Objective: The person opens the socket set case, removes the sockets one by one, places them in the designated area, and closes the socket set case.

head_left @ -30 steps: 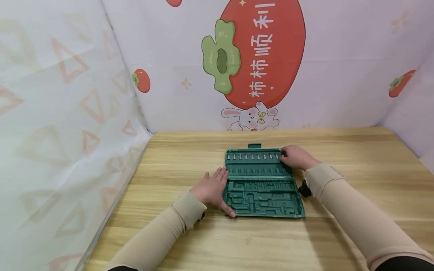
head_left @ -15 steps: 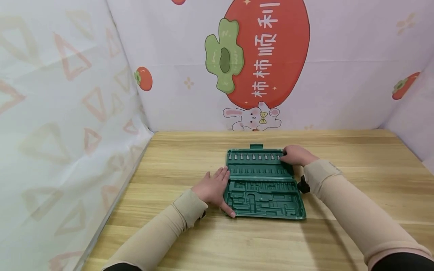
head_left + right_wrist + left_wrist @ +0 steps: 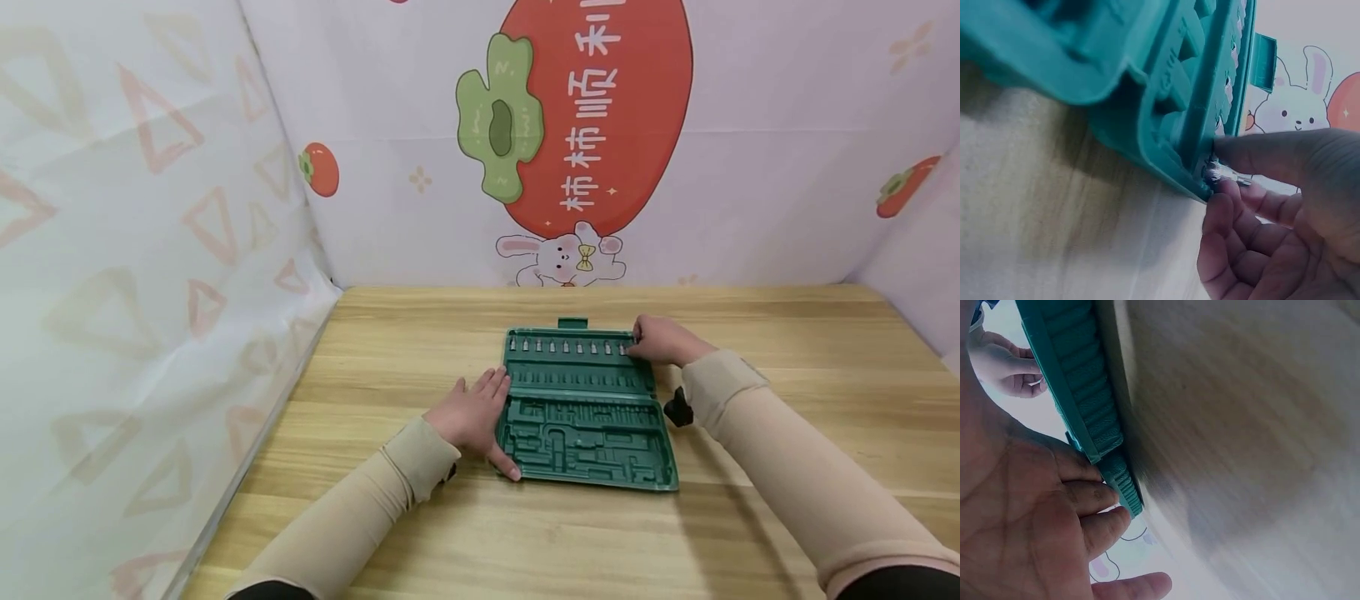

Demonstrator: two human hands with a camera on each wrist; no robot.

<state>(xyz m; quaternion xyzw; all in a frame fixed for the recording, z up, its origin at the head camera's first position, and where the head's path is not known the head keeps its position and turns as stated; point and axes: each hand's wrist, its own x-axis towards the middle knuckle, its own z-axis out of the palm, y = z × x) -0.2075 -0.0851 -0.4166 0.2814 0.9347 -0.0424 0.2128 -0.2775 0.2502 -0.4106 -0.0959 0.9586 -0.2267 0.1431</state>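
"Where's the green case (image 3: 592,450)?"
"Open on the wooden table (image 3: 540,542), between the 2 hands. The left hand (image 3: 471,414) spreads along its left edge."
"And the right hand (image 3: 663,340)?"
"Pinching 1 metal piece (image 3: 1225,173) at the far right corner, partly blocking that corner from the head view."
"Around them?"
"More metal pieces (image 3: 566,347) in a row; behind, a wall with a painted rabbit (image 3: 562,258)."

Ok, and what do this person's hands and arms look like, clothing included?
The left hand and right hand are both ungloved. Beige sleeves cover the forearms, with wide cuffs; black fabric shows further up. A small black object shows at the right wrist, its details unclear.
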